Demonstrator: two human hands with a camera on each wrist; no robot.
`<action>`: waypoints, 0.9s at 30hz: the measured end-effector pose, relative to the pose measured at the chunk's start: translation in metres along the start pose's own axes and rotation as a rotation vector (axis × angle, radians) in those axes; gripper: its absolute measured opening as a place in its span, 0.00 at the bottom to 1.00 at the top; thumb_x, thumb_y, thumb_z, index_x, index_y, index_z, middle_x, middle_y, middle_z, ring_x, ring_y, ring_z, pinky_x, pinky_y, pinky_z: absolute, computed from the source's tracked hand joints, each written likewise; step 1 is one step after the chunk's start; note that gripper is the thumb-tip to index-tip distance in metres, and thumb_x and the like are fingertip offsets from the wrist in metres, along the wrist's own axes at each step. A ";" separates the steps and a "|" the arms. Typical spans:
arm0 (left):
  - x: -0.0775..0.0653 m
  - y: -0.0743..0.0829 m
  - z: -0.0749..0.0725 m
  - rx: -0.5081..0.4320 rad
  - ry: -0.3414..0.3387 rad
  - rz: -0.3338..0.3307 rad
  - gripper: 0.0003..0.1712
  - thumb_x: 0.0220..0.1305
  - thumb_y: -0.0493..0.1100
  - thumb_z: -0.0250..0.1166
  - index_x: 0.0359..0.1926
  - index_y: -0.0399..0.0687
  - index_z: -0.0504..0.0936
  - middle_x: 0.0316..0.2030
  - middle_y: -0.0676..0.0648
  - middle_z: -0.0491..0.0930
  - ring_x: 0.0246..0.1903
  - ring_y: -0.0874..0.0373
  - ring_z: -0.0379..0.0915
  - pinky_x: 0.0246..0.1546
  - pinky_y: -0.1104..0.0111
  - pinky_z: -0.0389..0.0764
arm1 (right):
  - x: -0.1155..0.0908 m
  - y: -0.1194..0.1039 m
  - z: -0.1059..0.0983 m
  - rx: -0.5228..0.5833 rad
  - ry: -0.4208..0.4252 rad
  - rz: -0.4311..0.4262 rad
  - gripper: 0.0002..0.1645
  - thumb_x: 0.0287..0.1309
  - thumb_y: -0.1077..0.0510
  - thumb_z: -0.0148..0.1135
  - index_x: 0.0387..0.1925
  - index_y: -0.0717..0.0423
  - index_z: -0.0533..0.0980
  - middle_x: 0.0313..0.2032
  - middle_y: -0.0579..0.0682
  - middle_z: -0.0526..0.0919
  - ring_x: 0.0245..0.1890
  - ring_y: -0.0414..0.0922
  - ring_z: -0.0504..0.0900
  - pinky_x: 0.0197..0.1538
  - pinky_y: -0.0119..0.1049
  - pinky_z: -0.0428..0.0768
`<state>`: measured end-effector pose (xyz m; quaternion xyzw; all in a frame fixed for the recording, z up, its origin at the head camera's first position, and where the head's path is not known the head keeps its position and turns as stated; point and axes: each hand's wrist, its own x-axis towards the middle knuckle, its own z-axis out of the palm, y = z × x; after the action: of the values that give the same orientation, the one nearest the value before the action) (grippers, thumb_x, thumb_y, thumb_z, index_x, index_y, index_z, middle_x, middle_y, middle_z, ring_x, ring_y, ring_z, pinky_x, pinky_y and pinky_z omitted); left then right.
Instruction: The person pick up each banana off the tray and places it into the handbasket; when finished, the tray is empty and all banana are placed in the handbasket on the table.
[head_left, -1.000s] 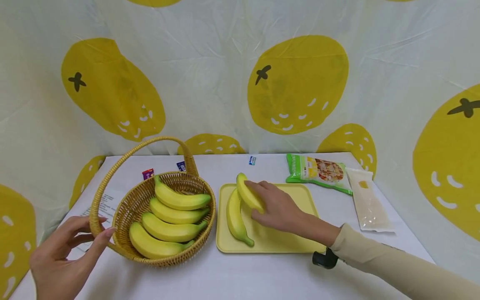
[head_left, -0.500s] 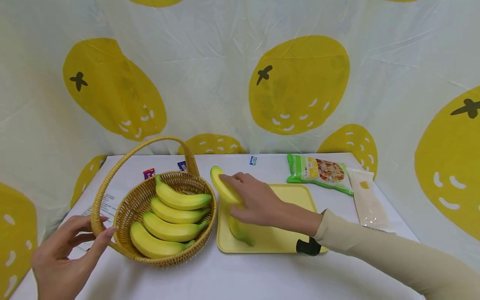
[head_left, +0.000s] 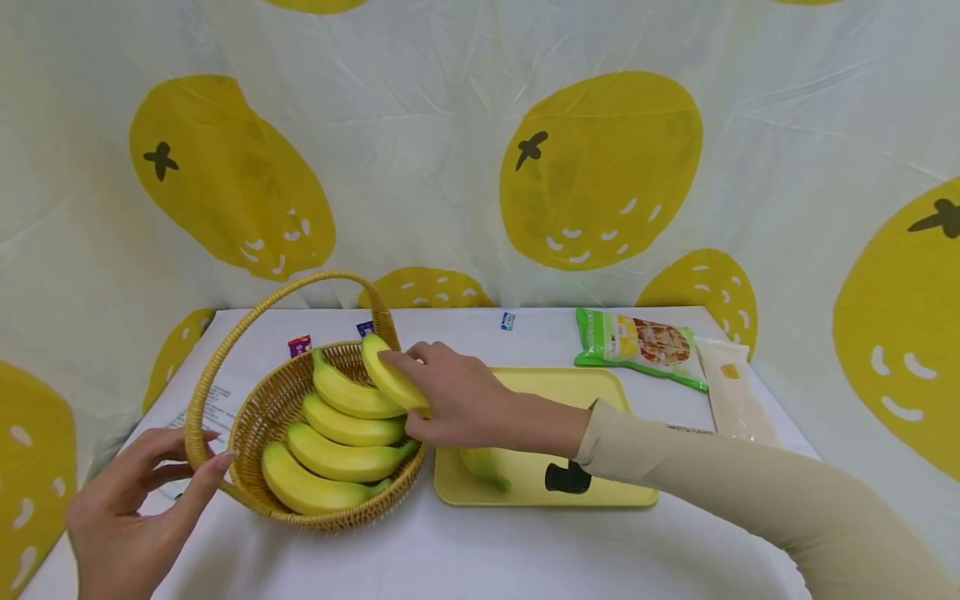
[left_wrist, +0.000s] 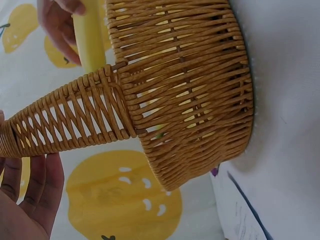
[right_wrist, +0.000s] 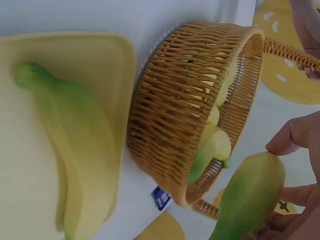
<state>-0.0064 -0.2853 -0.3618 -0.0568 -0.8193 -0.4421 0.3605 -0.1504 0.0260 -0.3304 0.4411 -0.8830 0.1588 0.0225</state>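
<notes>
My left hand [head_left: 142, 508] pinches the near side of the handle of a wicker basket [head_left: 247, 417], thumb on one side and fingers on the other. Several yellow bananas [head_left: 322, 487] with green tips lie side by side inside. Above the basket's right rim, my right hand [head_left: 461, 400] grips another banana [head_left: 393, 379] between thumb and fingers; the right wrist view shows this held banana [right_wrist: 255, 190] beside the basket opening. One more banana [right_wrist: 80, 150] lies on the yellow tray [head_left: 562, 492], partly hidden by my right hand in the head view.
At the back right lie a green food packet [head_left: 645, 346] and a pale clear packet [head_left: 738, 392]. Small purple [head_left: 299, 345] and blue [head_left: 365, 329] packets sit behind the basket, with a blue-white one [head_left: 507, 321] farther right. A patterned curtain [head_left: 420, 167] hangs behind the table.
My right hand has carried the banana leftward from over the tray to over the basket's right rim. My left hand has stayed on the handle.
</notes>
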 end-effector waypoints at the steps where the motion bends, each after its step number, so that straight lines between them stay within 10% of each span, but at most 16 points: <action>1: 0.000 -0.001 0.000 -0.005 -0.001 0.005 0.22 0.43 0.13 0.76 0.41 0.28 0.86 0.37 0.44 0.85 0.35 0.62 0.81 0.40 0.80 0.84 | 0.003 -0.002 0.001 -0.006 -0.005 -0.008 0.46 0.60 0.55 0.60 0.80 0.47 0.63 0.60 0.53 0.77 0.52 0.47 0.78 0.28 0.35 0.78; 27: -0.003 -0.010 0.002 -0.114 0.040 0.085 0.23 0.41 0.11 0.74 0.43 0.23 0.85 0.37 0.42 0.86 0.35 0.61 0.82 0.38 0.81 0.83 | 0.058 -0.054 0.055 -0.060 -0.161 -0.097 0.46 0.60 0.51 0.66 0.80 0.42 0.65 0.61 0.46 0.77 0.47 0.40 0.76 0.28 0.27 0.73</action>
<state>-0.0097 -0.2888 -0.3708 -0.1031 -0.7825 -0.4734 0.3912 -0.1374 -0.0656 -0.3577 0.4937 -0.8640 0.0948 -0.0279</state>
